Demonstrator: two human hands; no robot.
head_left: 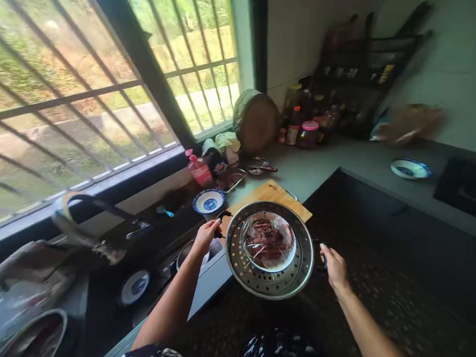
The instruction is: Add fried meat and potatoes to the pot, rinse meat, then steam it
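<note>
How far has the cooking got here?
Done: dark food sits in a bowl set inside the perforated steamer tray. In hand: the left hand and right hand carry the tray by its side handles, off the counter. Left: it is not yet on any pot.

Single head view looks forward and down, close over the counter (341,162).

steamer tray (257,279): shiny perforated metal
dish (269,242) inside it: smooth, glossy, glazed-looking
cutting board (267,193): pale matt wood
counter (341,162): dark grey, smooth, matt
bottle (199,169): pink glossy plastic
window bars (88,90): pale metal
small plate (209,201): glossy white-and-blue ceramic
</note>
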